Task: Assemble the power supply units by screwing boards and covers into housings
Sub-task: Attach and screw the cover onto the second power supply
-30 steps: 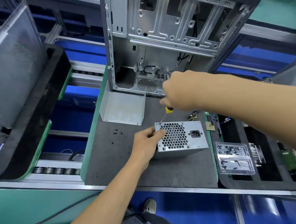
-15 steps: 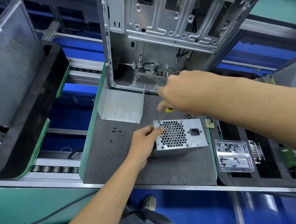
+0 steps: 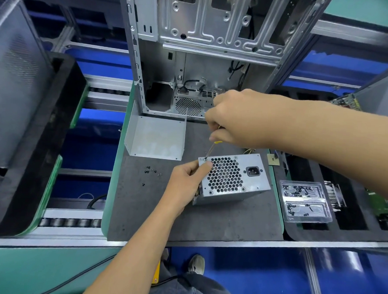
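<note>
A: Head view: why does the left hand (image 3: 188, 180) grip the power supply unit (image 3: 231, 179) on the desk (image 3: 207, 221)?
B: Its fingers clamp the corner so it seems braced while the right hand (image 3: 232, 122), fingers wrapped round the screwdriver (image 3: 211, 149), drives the corner screw (image 3: 205, 159)
A: Hidden?
B: The handle, mostly; loose screws (image 3: 152, 170) are tiny

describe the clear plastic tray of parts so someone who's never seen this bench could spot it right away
Start at the grey work mat with the power supply unit on it. Just right of the mat's green edge, on the black foam insert, lies the clear plastic tray. It alone is see-through there, with two compartments holding small dark and silver parts.
</note>
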{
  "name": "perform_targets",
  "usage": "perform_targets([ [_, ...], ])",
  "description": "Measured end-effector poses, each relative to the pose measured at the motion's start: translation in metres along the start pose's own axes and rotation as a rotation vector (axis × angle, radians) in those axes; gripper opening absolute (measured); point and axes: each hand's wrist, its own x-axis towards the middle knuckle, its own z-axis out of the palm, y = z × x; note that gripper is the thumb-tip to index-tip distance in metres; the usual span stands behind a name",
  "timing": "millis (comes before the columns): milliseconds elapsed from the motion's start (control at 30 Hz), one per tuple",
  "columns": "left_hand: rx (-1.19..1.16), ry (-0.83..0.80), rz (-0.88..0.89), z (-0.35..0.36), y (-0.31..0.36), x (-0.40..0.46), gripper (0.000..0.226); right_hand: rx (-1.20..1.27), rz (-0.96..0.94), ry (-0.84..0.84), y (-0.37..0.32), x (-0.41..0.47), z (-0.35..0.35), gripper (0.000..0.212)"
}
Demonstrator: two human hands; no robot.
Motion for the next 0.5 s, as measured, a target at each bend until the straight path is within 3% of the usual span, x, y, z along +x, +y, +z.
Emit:
perform_targets([
  [133,0.179,0.067,0.1,0.0055,-0.0045,-0.0001,0.058,-0.021,-0.001,-0.033,0.0001,0.0014,-0.0036,0.023],
  [267,0.243,0.086,0.168,0.0048,-0.0097,0.0036,0.059,-0.033,-0.053,-0.023,0.0019,0.0045,-0.0017,0.019],
  [500,0.248,0.031,0.119,0.0011,-0.0107,0.0012,0.051,-0.067,-0.109,-0.008,0.0022,0.0078,-0.001,0.006],
])
